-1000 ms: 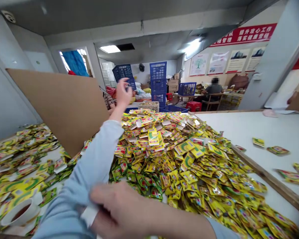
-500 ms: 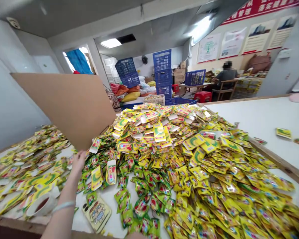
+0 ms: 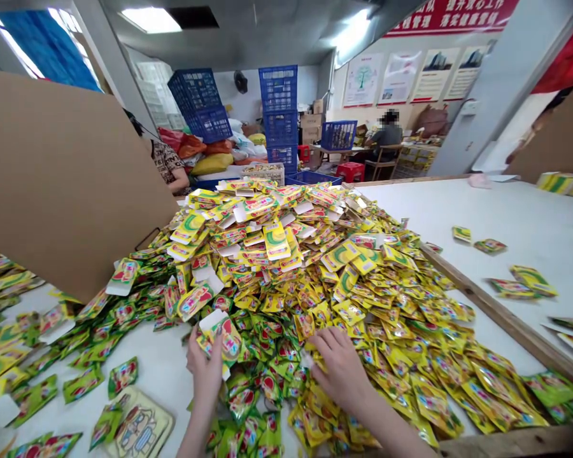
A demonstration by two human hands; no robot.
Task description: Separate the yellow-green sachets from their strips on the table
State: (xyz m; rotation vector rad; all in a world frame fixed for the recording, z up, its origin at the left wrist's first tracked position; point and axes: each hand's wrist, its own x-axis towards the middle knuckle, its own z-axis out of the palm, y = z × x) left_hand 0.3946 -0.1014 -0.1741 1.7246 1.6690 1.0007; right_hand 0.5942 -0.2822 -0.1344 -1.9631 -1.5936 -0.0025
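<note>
Left hand (image 3: 203, 364): closed around a small carton (image 3: 230, 342), thumb across its face.
Carton's place: in the left hand, left of the right hand (image 3: 340, 370), over green packets (image 3: 242, 401).
Right hand: fingers bent over yellow packets (image 3: 321, 410); cannot tell whether it grips one.
Carton's look: yellow with red and green print, white flap.
Writing: carton's unreadable; far red banner (image 3: 451, 19) shows 管理, 工作.

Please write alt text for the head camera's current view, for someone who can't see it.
A person's left hand holds a small yellow carton, with the right hand over yellow and green packets. Beyond, similar cartons form a heap beside a large brown board.
</note>
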